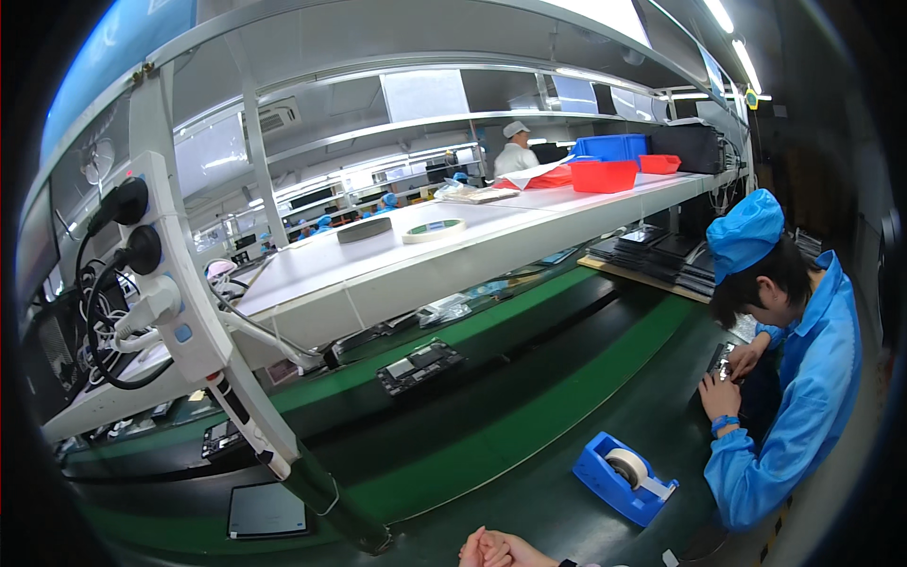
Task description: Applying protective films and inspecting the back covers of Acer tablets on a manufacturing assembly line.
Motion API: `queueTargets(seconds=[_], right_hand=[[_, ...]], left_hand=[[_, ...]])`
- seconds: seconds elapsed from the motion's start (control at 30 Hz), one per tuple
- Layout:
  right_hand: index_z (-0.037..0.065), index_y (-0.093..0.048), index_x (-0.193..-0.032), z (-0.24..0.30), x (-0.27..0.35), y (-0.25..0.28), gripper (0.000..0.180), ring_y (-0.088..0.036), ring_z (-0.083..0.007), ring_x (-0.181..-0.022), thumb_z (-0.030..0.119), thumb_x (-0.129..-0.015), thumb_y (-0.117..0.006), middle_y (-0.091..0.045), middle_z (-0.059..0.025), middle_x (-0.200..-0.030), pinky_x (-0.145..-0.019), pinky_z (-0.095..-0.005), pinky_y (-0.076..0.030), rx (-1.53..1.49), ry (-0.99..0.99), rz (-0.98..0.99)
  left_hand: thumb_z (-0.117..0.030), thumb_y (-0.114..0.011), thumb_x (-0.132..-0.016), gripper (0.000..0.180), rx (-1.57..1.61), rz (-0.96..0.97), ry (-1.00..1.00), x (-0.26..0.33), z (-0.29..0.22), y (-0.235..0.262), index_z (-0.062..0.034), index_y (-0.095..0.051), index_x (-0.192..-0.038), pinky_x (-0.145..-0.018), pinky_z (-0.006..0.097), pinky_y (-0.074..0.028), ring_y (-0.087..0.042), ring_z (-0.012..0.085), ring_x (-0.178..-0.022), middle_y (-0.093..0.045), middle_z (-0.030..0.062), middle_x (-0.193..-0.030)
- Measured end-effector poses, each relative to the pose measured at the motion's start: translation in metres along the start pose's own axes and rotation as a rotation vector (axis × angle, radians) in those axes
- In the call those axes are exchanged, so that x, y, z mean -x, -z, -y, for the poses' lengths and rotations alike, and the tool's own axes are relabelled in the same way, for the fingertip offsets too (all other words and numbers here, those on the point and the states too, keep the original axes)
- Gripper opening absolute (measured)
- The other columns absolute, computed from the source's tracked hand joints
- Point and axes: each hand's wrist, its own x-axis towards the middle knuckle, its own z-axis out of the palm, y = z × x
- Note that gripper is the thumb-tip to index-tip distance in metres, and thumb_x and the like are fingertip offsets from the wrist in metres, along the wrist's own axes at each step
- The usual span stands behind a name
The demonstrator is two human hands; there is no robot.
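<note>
Fingers [493,546] clasped tog., nr blue tape disp. [605,477]

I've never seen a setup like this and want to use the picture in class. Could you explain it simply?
This is one wide fisheye view from a camera on a person's head, so straight edges bend. There is no robot: the wearer's bare hands show close together at the lower edge, partly cut off, with no held object visible. Beyond them, on the dark green work surface, sits a blue tape dispenser. To its left lie an opened electronic device and a flat grey panel. At the right, a co-worker in blue holds a small part.
</note>
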Motion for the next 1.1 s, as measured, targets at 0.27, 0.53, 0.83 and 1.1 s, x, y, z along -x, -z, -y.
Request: queueTargets(seconds=[0.27,0.53,0.83,1.1], right_hand=[[0.012,-0.054,-0.072,-0.002,-0.007,0.017,0.026,-0.058,-0.0139,-0.066,0.021,-0.093,-0.04,-0.059,-0.0031,-0.07,-0.055,-0.0241,-0.047,0.037,-0.011,0.006],[0.011,-0.056,-0.077,-0.001,-0.001,0.009,0.023,-0.057,-0.0109,-0.065,0.022,-0.092,-0.043,-0.059,0.0004,-0.072,-0.053,-0.0225,-0.045,-0.011,0.001,-0.057],[0.011,-0.057,-0.08,0.0,-0.001,0.005,0.022,-0.056,-0.0092,-0.062,0.021,-0.093,-0.042,-0.059,0.0018,-0.072,-0.05,-0.0214,-0.044,-0.028,0.012,-0.067],[0.012,-0.057,-0.081,0.002,0.002,0.008,0.022,-0.056,-0.01,-0.065,0.021,-0.094,-0.041,-0.059,0.002,-0.074,-0.053,-0.0223,-0.045,0.004,-0.018,0.022]], left_hand=[[-0.027,-0.044,-0.095,0.037,0.004,0.079,0.017,-0.004,0.004,0.005,-0.0075,-0.048,-0.063,-0.034,0.018,-0.024,-0.03,0.0079,-0.039,-0.033,-0.0006,-0.049],[-0.03,-0.043,-0.095,0.039,-0.042,0.155,0.028,-0.003,0.0,0.008,-0.0064,-0.048,-0.063,-0.035,0.019,-0.024,-0.031,0.0082,-0.039,-0.034,-0.0003,-0.049],[-0.033,-0.044,-0.094,0.043,-0.046,0.076,-0.011,-0.004,0.002,0.006,-0.0082,-0.043,-0.059,-0.034,0.02,-0.023,-0.03,0.0088,-0.039,-0.032,-0.0003,-0.048],[-0.035,-0.043,-0.094,0.044,-0.089,0.132,-0.008,-0.004,0.001,0.008,-0.0094,-0.041,-0.058,-0.034,0.019,-0.021,-0.028,0.0083,-0.038,-0.031,-0.0012,-0.048]])
